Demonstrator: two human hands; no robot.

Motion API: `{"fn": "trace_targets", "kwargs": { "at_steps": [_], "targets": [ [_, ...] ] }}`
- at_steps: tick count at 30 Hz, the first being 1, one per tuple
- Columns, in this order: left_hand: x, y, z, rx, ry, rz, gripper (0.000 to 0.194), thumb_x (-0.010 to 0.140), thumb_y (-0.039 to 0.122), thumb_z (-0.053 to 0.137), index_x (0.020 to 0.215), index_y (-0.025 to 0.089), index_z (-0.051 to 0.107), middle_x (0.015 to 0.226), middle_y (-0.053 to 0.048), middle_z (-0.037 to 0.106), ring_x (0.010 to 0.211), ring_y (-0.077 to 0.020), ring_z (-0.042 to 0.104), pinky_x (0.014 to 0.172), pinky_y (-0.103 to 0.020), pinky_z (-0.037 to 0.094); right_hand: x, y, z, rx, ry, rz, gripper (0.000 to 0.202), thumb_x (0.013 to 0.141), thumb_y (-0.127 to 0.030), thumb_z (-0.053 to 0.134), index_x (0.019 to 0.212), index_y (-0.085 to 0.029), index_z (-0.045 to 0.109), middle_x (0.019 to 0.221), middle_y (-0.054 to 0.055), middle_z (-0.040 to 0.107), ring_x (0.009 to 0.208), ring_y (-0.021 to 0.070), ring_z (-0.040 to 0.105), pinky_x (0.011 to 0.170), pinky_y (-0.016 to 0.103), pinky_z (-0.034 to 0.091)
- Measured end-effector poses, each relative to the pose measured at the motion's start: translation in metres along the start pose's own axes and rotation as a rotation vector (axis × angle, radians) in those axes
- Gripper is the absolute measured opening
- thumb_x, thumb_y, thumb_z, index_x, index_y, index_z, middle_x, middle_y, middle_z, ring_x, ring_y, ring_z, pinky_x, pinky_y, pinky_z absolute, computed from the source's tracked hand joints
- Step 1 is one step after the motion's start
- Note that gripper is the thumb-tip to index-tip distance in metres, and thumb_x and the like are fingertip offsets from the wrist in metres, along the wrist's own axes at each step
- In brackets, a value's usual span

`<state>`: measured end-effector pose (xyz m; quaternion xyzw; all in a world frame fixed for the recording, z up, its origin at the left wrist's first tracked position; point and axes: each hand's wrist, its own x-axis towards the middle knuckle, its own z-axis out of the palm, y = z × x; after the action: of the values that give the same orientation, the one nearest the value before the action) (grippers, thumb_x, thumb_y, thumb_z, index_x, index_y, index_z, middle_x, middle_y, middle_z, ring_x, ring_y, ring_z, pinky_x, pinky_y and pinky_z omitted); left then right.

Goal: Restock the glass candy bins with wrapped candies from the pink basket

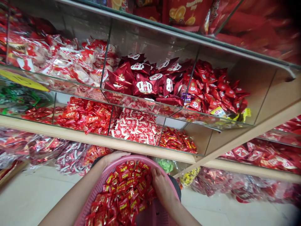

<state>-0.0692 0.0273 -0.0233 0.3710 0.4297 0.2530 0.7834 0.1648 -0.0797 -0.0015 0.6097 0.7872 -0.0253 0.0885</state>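
Observation:
A pink plastic basket (91, 197) with perforated walls stands low in front of me, heaped with small red-wrapped candies (127, 191) marked in yellow. Around the far left of its rim rests my left hand (116, 157), closed against the basket's outside; part of its fingers is hidden. My right hand (162, 185) reaches inside the basket on the right, with bent fingers closed at the edge of the candy heap. What lies under those fingers is partly hidden. Beyond the basket, similar red-and-yellow candies (176, 139) fill a low shelf compartment.
Glass-fronted shelves hold dark red packets (145, 84), red-and-white sweets (136, 125) and other red packets (90, 114). The wooden shelf edge (141, 149) runs just beyond the basket. Bagged goods (216, 185) lie beneath on the tiled floor (204, 210). A yellow price tag (23, 80) hangs left.

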Motion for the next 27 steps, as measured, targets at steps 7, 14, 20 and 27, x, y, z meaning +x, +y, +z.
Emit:
{"fn": "trace_targets", "kwargs": {
  "at_steps": [7,14,20,27],
  "targets": [
    [0.001,-0.001,0.000,0.001,0.013,-0.062,0.041,0.061,0.037,0.073,0.094,0.014,0.065,0.088,-0.006,0.072,0.090,-0.0260,0.065,0.083,-0.034,0.049,-0.002,-0.007,-0.013,0.157,-0.047,0.080,0.027,0.087,-0.030,0.045,0.095,-0.012,0.062,0.089,0.013,0.066,0.084,0.0244,0.063,0.068,0.030,0.046],
    [-0.004,0.003,0.003,0.020,0.015,0.001,0.040,0.061,0.035,0.073,0.096,0.015,0.065,0.091,-0.005,0.072,0.092,-0.0257,0.063,0.083,-0.033,0.048,0.003,-0.003,-0.003,0.282,-0.069,0.125,0.025,0.082,-0.031,0.050,0.088,-0.013,0.065,0.088,0.012,0.067,0.084,0.0213,0.063,0.070,0.027,0.043],
    [0.001,-0.001,-0.001,0.003,0.033,-0.024,0.046,0.059,0.036,0.074,0.098,0.013,0.065,0.093,-0.007,0.071,0.091,-0.0259,0.064,0.084,-0.033,0.049,0.000,0.004,-0.009,0.212,-0.092,0.107,0.025,0.076,-0.006,0.044,0.082,-0.013,0.067,0.085,0.011,0.068,0.083,0.0199,0.063,0.068,0.025,0.042],
    [0.006,-0.007,-0.009,-0.009,-0.039,-0.097,0.041,0.064,0.039,0.070,0.095,0.013,0.065,0.089,-0.007,0.072,0.095,-0.0263,0.063,0.085,-0.033,0.048,-0.006,0.004,-0.016,0.113,-0.084,0.074,0.025,0.081,-0.007,0.042,0.090,-0.013,0.064,0.087,0.013,0.068,0.079,0.0228,0.064,0.060,0.026,0.041]
  ]
}}
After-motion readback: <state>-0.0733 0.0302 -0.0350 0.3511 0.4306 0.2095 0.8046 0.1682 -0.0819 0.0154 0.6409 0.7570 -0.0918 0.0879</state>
